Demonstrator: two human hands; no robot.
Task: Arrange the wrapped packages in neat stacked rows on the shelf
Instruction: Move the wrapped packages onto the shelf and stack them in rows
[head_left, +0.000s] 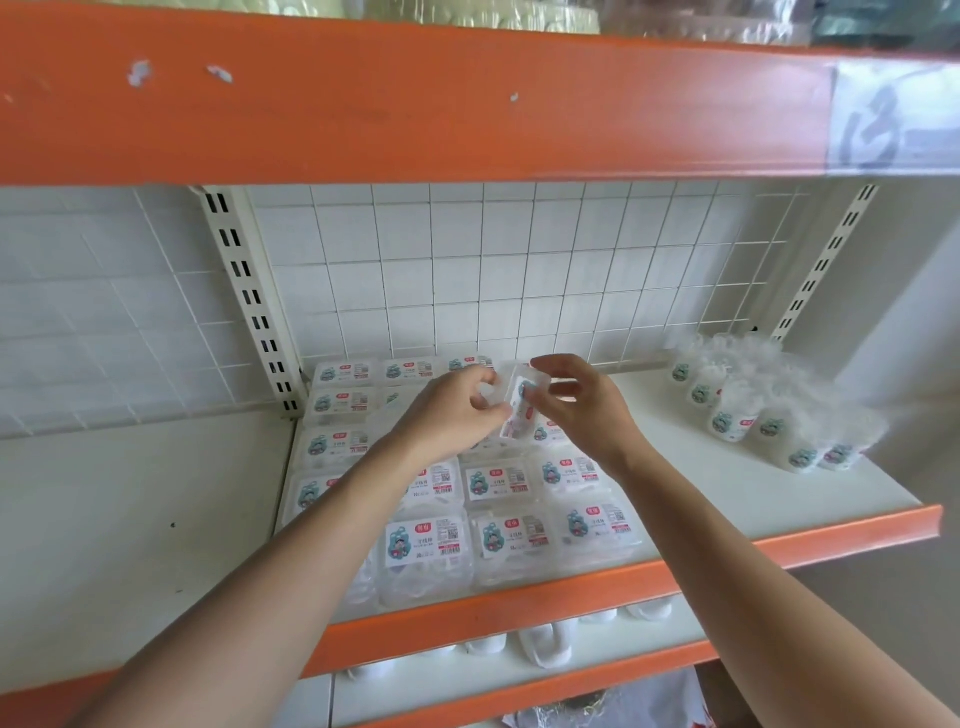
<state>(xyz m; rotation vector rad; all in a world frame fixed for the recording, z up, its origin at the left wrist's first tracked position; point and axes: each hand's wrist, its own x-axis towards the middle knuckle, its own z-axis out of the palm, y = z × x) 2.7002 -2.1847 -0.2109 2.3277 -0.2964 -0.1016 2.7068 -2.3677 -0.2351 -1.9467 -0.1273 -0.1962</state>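
Both hands are up on one wrapped package (519, 410). The left hand (457, 405) pinches its left edge with curled fingertips, and the right hand (576, 400) pinches the right side between thumb and fingers. The package is held just above the back of the stacked rows (498, 499), standing on edge with its long axis close to upright, tilted a bit, label facing the camera.

The rows lie flat with labels up, running from the wire grid (467, 270) right to the shelf's orange front lip (571, 587), and their left side sits tight against the slotted upright (249, 296). To their right is bare white shelf (675, 467), then a loose pile of packages (769, 405) near the back right corner.

Each label has a teal cartoon figure, a red badge, a QR code and a red barcode strip; the print is too small to read. A taped sheet (893, 119) on the upper beam (363, 104) has handwriting I can't make out.
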